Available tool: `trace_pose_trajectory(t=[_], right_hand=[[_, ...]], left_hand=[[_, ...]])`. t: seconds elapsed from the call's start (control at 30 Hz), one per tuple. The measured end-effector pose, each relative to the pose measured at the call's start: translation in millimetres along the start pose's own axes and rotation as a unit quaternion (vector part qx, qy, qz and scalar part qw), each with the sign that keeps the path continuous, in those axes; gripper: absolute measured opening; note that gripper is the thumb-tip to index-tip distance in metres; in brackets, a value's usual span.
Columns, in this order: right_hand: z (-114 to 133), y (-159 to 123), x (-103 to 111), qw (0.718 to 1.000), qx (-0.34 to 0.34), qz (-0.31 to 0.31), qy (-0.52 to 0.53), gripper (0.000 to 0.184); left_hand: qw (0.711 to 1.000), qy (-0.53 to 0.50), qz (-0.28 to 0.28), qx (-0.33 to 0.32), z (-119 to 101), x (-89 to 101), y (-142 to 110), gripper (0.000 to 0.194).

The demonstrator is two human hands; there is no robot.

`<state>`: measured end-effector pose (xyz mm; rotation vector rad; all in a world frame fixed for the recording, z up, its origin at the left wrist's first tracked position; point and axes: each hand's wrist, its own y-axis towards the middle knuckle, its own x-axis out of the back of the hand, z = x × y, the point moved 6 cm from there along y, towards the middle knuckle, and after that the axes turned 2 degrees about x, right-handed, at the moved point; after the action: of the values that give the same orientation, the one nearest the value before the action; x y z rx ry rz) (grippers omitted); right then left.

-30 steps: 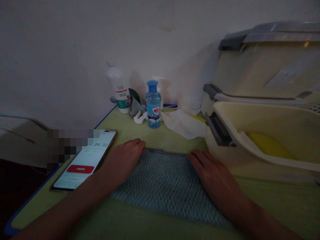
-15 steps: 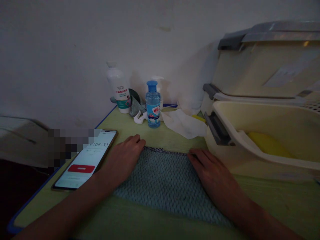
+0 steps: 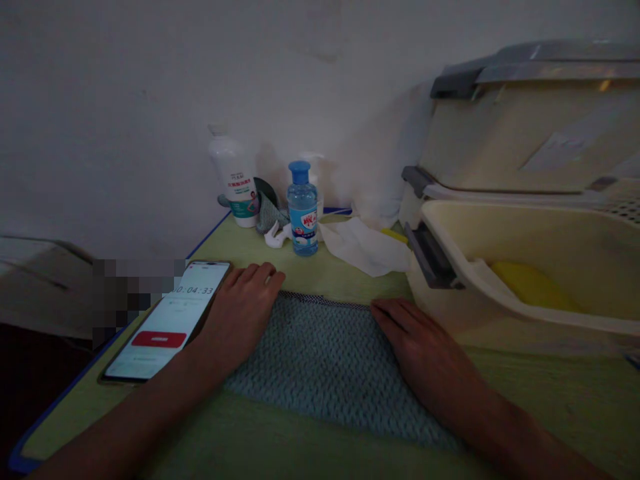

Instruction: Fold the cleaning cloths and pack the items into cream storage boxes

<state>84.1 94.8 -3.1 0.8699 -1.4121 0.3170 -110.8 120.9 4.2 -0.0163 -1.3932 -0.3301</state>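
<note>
A grey-green textured cleaning cloth (image 3: 330,360) lies spread on the table, with a dark checked hem along its far edge. My left hand (image 3: 247,307) is at the cloth's far left corner, its fingers bent and closed on it. At the far right corner my right hand (image 3: 420,340) has its fingers pressed together on the hem. Both thumbs and fingertips are partly hidden. Beside my left hand lies a phone (image 3: 167,320) showing a timer and a red button.
Behind the cloth stand a blue-capped bottle (image 3: 303,217) and a white bottle (image 3: 237,183), with another cloth (image 3: 271,217) and a white tissue (image 3: 367,247) nearby. A cream bin (image 3: 480,327) containing something yellow is at right, a lidded box (image 3: 500,140) behind it.
My left hand has shifted slightly left and its knuckles show more spread. My right hand keeps its place on the cloth. The whole view has moved slightly.
</note>
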Motion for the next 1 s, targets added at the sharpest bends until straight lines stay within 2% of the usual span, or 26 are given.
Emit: trace_pose_trajectory(t=[0.1,0.17,0.23,0.3,0.43,0.6,0.8,1.0], right_hand=[[3.5,-1.3,4.3,0.997,0.004,-0.026,0.067,0.047],[8.4,-1.1,6.2,0.994,0.009,-0.035,0.103,0.046],[13.6,-0.4,4.5,0.993,0.009,-0.023,0.118,0.042],[17.8,0.0,-1.3,0.993,0.004,0.013,0.117,0.04],[22.4,-2.0,-12.8,0.989,0.001,0.1,0.107,0.057],[23.7,-6.1,-14.1,0.981,-0.002,0.164,0.103,0.071],[21.0,-7.6,-15.5,0.975,-0.006,0.186,0.118,0.076],[15.9,-7.6,-15.3,0.977,0.001,0.18,0.114,0.073]], left_hand=[[0.996,-0.03,-0.079,-0.027,-12.7,11.7,-5.8,0.025],[0.992,-0.066,-0.094,-0.054,-24.1,13.2,-10.6,0.025],[0.989,-0.098,-0.08,-0.081,-35.2,8.2,-14.6,0.028],[0.987,-0.123,-0.038,-0.1,-43.5,-2.4,-17.3,0.035],[0.978,-0.161,0.039,-0.123,-49.8,-21.8,-20.7,0.052],[0.975,-0.15,0.057,-0.151,-51.0,-26.4,-24.2,0.067],[0.975,-0.134,0.071,-0.163,-49.3,-25.6,-21.6,0.07],[0.97,-0.124,0.099,-0.185,-36.1,-29.3,-8.5,0.069]])
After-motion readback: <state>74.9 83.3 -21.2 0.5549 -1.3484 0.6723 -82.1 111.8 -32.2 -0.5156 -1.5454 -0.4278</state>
